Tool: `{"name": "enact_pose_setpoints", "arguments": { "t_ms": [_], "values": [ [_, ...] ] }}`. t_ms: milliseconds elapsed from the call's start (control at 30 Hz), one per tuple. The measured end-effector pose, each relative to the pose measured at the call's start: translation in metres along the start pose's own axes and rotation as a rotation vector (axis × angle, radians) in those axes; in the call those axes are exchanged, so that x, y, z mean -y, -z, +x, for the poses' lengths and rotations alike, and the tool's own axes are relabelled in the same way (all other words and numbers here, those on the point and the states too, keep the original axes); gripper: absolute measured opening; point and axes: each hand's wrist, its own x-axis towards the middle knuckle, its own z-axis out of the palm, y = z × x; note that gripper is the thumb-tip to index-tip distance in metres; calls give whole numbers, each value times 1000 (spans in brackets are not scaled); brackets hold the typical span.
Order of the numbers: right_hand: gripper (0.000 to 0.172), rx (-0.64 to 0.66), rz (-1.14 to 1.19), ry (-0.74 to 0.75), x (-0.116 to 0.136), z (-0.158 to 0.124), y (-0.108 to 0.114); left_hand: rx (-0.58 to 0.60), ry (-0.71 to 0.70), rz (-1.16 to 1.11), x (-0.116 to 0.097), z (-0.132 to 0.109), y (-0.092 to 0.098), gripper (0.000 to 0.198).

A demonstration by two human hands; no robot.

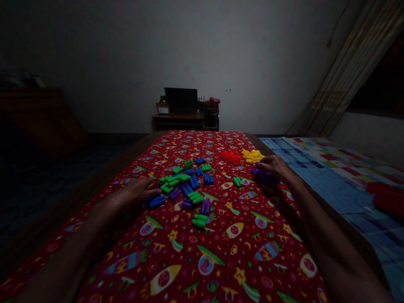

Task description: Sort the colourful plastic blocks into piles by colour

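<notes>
My left hand rests at the left edge of a mixed pile of ribbed plastic toy blocks. Its fingers are stretched out, by a blue block and a dark purple one partly hidden under the fingertips. Green blocks, blue blocks and purple blocks lie loosely across the middle. On the right, my right hand is closed at a purple block, above several more purple blocks in shadow. A lone green block lies left of that hand.
Red blocks and yellow blocks form separate heaps farther back. Everything lies on a red patterned cloth over a long surface. Beyond its far end stands a desk with a dark monitor. A blue checked sheet spreads at right.
</notes>
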Motion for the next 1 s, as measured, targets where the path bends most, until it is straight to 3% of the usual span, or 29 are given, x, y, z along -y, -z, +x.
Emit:
{"name": "enact_pose_setpoints", "arguments": {
  "t_ms": [100, 200, 333, 433, 533, 600, 700, 767, 867, 1000],
  "values": [
    [27, 114, 14, -92, -24, 2, 2, 128, 41, 53, 12, -6, -2, 43],
    [21, 202, 24, -104, -32, 4, 3, 103, 66, 93, 17, -7, -6, 35],
    [21, 69, -15, -44, -24, 5, 8, 119, 63, 153, 8, -8, 0, 35],
    [25, -107, 5, 70, -2, 2, 10, 25, 80, 185, -16, -9, 13, 39],
    [29, -154, 159, 224, 39, -7, 3, -133, 102, 18, -53, -13, 16, 52],
    [29, -80, 302, 393, 75, -20, -8, -99, 56, -249, -81, -18, 5, 57],
    [39, 0, 398, 727, 127, -48, -29, 40, -6, -566, -115, -26, -30, 56],
    [40, 75, 389, 865, 150, -66, -41, 120, -17, -710, -129, -32, -53, 55],
    [26, 158, 327, 868, 161, -76, -49, 200, -54, -778, -136, -38, -67, 48],
    [19, 12, 315, 674, 135, -52, -35, 48, -206, -364, -119, -39, -44, 36]
  ]
}}
